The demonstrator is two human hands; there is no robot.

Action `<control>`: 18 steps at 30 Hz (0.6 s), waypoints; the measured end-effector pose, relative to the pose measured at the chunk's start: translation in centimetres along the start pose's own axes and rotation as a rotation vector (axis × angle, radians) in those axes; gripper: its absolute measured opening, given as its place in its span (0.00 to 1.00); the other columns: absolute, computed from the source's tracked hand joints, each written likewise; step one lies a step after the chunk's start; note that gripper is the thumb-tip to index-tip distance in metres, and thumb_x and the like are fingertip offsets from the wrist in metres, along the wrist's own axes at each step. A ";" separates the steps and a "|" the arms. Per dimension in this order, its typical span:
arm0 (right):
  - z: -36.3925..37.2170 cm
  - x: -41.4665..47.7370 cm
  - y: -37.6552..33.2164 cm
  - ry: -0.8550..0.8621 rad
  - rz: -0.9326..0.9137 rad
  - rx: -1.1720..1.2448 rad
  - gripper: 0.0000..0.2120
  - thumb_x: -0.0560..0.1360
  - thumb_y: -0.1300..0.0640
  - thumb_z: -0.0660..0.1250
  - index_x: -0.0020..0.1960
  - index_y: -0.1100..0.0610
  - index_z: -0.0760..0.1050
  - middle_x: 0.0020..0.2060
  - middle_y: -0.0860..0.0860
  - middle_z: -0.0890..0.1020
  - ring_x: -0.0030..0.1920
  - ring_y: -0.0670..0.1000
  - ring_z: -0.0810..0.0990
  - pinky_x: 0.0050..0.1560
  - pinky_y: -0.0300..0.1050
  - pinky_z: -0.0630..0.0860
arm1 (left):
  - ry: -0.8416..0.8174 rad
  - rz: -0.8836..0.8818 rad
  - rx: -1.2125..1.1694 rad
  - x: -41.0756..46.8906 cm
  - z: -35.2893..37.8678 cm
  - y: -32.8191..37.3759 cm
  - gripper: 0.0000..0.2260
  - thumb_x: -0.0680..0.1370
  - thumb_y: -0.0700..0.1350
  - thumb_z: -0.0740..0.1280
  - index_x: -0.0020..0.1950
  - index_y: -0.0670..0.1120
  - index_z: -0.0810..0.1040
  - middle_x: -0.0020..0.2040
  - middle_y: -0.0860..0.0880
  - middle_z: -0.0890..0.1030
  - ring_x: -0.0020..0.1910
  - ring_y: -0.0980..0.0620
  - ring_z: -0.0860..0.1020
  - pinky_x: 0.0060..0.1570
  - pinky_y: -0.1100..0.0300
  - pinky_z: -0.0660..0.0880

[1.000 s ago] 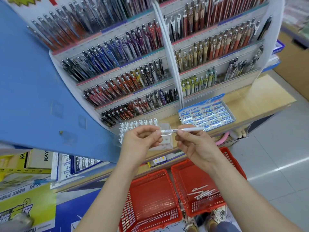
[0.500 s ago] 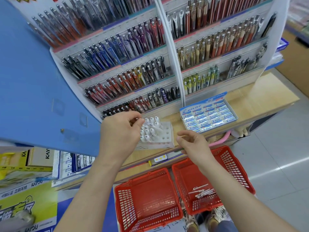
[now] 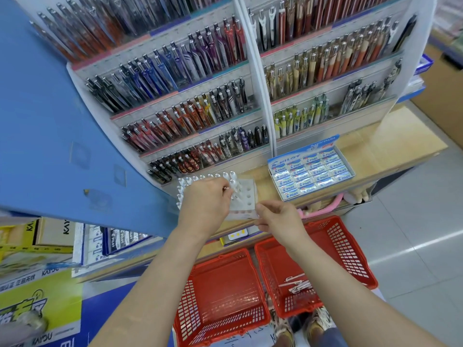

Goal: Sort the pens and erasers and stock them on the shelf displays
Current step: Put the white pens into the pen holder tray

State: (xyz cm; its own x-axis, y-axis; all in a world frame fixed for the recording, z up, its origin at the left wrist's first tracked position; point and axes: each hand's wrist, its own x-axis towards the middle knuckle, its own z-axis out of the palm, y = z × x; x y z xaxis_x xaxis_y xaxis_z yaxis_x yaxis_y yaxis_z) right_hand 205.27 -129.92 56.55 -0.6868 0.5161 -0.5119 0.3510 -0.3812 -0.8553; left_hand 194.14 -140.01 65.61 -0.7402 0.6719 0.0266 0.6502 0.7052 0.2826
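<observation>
A white pen stand (image 3: 246, 194) with rows of holes sits on the wooden shelf (image 3: 390, 146), its left side filled with white pens (image 3: 231, 175). My left hand (image 3: 205, 204) hovers over the stand and pinches a white pen standing in one of its holes. My right hand (image 3: 278, 219) pinches the stand's front right corner. To the right lies a blue box of Pilot erasers (image 3: 310, 175). On the floor, the right red basket (image 3: 345, 251) holds several loose white pens (image 3: 297, 284).
An empty red basket (image 3: 220, 296) stands left of the other one. Tiered racks of coloured pens (image 3: 200, 101) rise behind the stand. A large blue panel (image 3: 50, 121) juts in from the left. Boxed stock (image 3: 110, 244) sits on the lower shelf.
One second ago both hands held a white pen in front of me. My left hand carried it to the stand; my right hand let go and moved to the stand's corner.
</observation>
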 end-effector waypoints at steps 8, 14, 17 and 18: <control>1.0 -0.1 0.2 0.089 -0.036 -0.058 0.10 0.70 0.49 0.72 0.36 0.55 0.82 0.31 0.54 0.83 0.40 0.60 0.83 0.50 0.61 0.79 | -0.049 -0.008 0.028 0.9 0.7 -0.1 0.07 0.76 0.47 0.67 0.48 0.46 0.83 0.45 0.49 0.80 0.48 0.48 0.77 0.47 0.56 0.68; 1.1 -0.4 -0.2 0.103 -0.042 -0.050 0.08 0.73 0.53 0.72 0.36 0.53 0.81 0.34 0.57 0.84 0.42 0.60 0.83 0.51 0.60 0.79 | -0.078 -0.018 0.042 1.0 1.0 -0.4 0.07 0.75 0.50 0.68 0.48 0.48 0.82 0.46 0.50 0.81 0.49 0.48 0.76 0.48 0.55 0.70; 0.3 -0.4 0.0 0.059 -0.053 -0.097 0.06 0.74 0.53 0.71 0.38 0.51 0.81 0.34 0.52 0.83 0.42 0.58 0.83 0.51 0.56 0.80 | -0.079 -0.067 -0.034 0.9 0.8 -0.6 0.08 0.74 0.52 0.70 0.48 0.49 0.83 0.43 0.51 0.79 0.45 0.50 0.77 0.46 0.55 0.72; -0.3 -0.5 -0.1 0.039 -0.046 -0.097 0.06 0.75 0.55 0.70 0.39 0.51 0.80 0.34 0.52 0.82 0.40 0.57 0.83 0.49 0.53 0.80 | -0.061 -0.076 -0.082 0.7 0.6 -0.7 0.08 0.74 0.52 0.70 0.47 0.49 0.83 0.40 0.52 0.79 0.43 0.51 0.77 0.45 0.55 0.73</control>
State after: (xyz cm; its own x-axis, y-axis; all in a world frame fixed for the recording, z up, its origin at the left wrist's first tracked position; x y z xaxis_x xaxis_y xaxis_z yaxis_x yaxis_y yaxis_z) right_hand 205.78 -129.97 56.87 -0.6788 0.5616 -0.4732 0.3814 -0.2811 -0.8807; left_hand 193.27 -139.87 64.88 -0.7734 0.6315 -0.0552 0.5747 0.7353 0.3591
